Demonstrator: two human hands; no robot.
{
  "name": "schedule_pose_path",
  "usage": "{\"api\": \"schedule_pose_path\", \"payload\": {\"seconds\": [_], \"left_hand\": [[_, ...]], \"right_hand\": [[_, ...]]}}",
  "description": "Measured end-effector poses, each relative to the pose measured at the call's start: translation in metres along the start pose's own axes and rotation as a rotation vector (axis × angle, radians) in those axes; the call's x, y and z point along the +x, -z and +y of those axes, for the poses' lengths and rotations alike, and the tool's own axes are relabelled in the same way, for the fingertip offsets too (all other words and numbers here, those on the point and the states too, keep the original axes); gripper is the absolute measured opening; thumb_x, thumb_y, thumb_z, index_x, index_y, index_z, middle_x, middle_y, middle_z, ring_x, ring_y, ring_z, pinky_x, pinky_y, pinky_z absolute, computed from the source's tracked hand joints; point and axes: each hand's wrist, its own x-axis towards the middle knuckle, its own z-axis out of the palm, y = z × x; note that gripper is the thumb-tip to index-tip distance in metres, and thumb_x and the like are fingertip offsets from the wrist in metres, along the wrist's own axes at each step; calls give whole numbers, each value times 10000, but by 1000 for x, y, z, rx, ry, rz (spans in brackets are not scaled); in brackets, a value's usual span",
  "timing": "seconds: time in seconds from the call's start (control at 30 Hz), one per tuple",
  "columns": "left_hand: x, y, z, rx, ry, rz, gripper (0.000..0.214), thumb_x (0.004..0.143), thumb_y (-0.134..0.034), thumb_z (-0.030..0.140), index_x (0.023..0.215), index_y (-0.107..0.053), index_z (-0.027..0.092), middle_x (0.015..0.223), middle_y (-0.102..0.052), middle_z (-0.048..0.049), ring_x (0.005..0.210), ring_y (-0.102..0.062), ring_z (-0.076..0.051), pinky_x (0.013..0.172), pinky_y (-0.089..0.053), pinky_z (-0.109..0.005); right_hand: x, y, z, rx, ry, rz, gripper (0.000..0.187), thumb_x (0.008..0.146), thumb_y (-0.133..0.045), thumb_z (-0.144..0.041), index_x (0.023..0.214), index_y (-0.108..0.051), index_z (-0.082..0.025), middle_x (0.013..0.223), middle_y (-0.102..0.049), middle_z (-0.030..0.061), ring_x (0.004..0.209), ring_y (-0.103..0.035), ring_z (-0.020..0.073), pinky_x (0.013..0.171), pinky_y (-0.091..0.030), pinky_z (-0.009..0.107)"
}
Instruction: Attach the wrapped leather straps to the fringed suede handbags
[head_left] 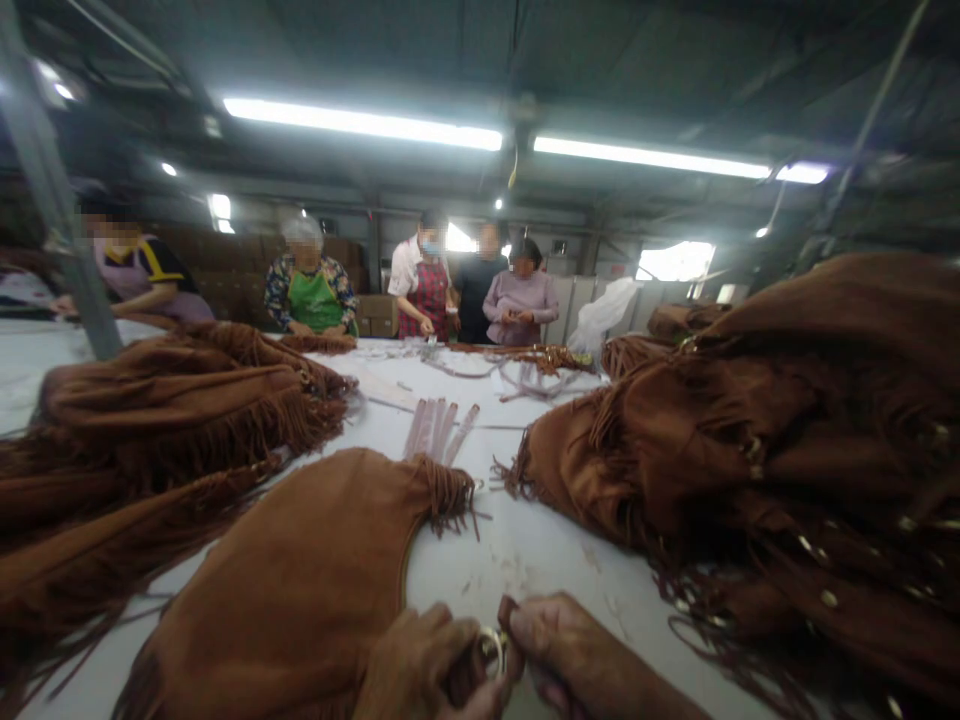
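At the bottom edge of the view, my left hand and my right hand meet over a small metal ring. Both hands have their fingers curled and pinch at the ring and at a brown strap end beside it. The strap belongs to a brown suede fringed bag that lies flat on the white table just left of my hands. Its fringe fans out at the far end.
Heaps of brown fringed bags lie at the left and at the right. Pale strips and loose straps lie mid-table. Several people stand along the far edge of the table. A grey post stands at the left.
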Motion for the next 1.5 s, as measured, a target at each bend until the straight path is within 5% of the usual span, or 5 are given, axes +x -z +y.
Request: {"api": "schedule_pose_path", "payload": {"seconds": [0.23, 0.6, 0.8, 1.27, 1.5], "left_hand": [[3, 24, 10, -154, 13, -106, 231, 766, -599, 413, 874, -642, 214, 686, -573, -3, 644, -495, -160, 627, -345, -295], [5, 24, 13, -156, -33, -131, 166, 748, -584, 334, 719, -632, 178, 619, -527, 7, 568, -446, -126, 609, -331, -297], [-1, 19, 8, -145, -80, -105, 177, 751, -565, 318, 785, -646, 164, 652, -516, -17, 607, -467, -146, 570, -356, -277], [-2, 19, 2, -117, -123, -137, 183, 766, -569, 342, 779, -619, 166, 675, -521, -20, 608, -487, -144, 566, -391, -272], [0, 20, 0, -122, -152, -193, 186, 766, -552, 351, 738, -599, 173, 672, -520, -15, 602, -474, -137, 578, -378, -274]], "right_hand": [[-9, 18, -11, -95, -36, -125, 385, 857, -485, -474, 797, -572, -104, 556, -407, -52, 420, -296, 27, 366, -193, 142], [-13, 25, -15, -307, -155, -312, 361, 839, -514, -436, 815, -607, -88, 525, -371, -61, 427, -303, 36, 383, -215, 158], [-9, 18, -15, -406, -68, -368, 302, 838, -508, -350, 758, -617, -79, 594, -434, -33, 510, -333, 51, 461, -261, 179], [-13, 7, -16, -498, -35, -204, 314, 832, -493, -339, 600, -492, -128, 543, -337, -54, 497, -283, 56, 454, -232, 191], [-10, -2, -10, -529, -41, -64, 335, 830, -478, -382, 682, -589, -102, 545, -347, -42, 518, -302, 74, 468, -236, 208]]}}
